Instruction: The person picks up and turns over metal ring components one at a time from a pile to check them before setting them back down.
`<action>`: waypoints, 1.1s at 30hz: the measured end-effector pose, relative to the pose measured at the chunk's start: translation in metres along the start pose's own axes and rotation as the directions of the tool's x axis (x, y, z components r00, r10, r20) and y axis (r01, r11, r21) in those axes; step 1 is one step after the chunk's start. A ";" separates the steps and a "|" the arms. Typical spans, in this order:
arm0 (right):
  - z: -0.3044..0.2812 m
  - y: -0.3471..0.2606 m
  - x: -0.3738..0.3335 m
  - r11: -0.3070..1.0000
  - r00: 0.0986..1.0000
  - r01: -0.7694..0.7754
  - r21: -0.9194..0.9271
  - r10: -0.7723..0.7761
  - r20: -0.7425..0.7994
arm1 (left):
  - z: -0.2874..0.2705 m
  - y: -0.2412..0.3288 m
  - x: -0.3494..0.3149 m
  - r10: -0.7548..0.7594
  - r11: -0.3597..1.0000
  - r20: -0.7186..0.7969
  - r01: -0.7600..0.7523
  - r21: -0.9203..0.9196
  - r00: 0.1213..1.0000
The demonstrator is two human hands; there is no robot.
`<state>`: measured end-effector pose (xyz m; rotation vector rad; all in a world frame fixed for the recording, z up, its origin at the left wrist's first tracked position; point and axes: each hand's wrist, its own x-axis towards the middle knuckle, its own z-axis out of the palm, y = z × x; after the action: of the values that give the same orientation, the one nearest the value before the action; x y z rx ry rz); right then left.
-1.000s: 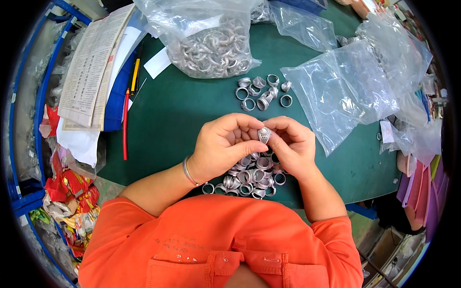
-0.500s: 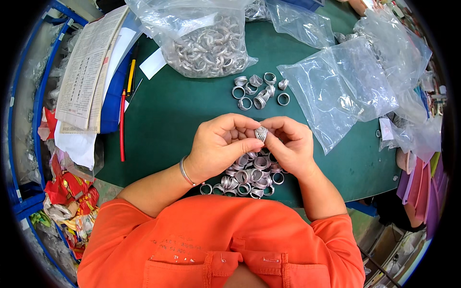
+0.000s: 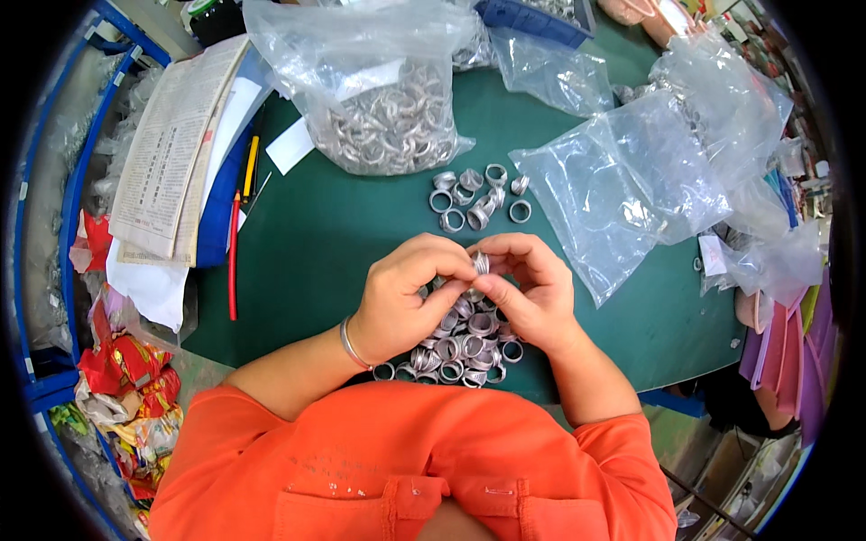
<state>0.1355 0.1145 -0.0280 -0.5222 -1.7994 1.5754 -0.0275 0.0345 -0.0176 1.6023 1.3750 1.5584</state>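
Note:
Between my two hands is a silver-grey metal ring (image 3: 481, 262), gripped by the fingertips. My left hand (image 3: 406, 293) is closed, its thumb and fingers at the ring's left side. On the other side my right hand (image 3: 532, 287) pinches the same ring with thumb and forefinger. Directly beneath both hands lies a pile of similar metal rings (image 3: 460, 350), partly hidden by my fingers. Farther off on the green table (image 3: 352, 234), a smaller group of rings (image 3: 478, 200) lies loose.
Beyond the loose rings stands a clear bag full of rings (image 3: 388, 117). Empty-looking plastic bags (image 3: 622, 180) spread over the right side. At left are newspapers (image 3: 176, 144), a red pencil (image 3: 234, 261) and a yellow pen (image 3: 252, 167). A blue tray (image 3: 532, 24) sits at the back.
The ring has turned between my fingers, from its perforated face to a ridged side. The whole view has shifted slightly, and my hands stay over the near pile.

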 end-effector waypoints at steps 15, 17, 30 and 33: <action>0.007 0.001 0.000 0.975 0.975 0.208 0.082 -0.199 -0.098 | 0.002 -0.007 -0.009 -0.285 0.847 0.080 0.290 -0.446 0.955; 0.008 0.001 -0.001 0.974 0.976 0.202 0.101 -0.193 -0.097 | 0.002 -0.005 -0.009 -0.294 0.836 0.080 0.297 -0.461 0.952; 0.003 -0.008 0.006 0.923 0.960 0.267 -0.276 -0.280 -0.008 | 0.000 -0.003 -0.010 -0.410 0.752 0.123 0.412 -0.515 0.904; 0.003 -0.013 0.005 0.902 0.967 0.242 -0.358 -0.252 0.018 | -0.001 -0.006 -0.009 -0.429 0.759 0.108 0.423 -0.496 0.897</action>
<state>0.1314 0.1137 -0.0146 -0.4553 -2.0531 1.0683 -0.0291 0.0279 -0.0263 0.8803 1.1011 1.4782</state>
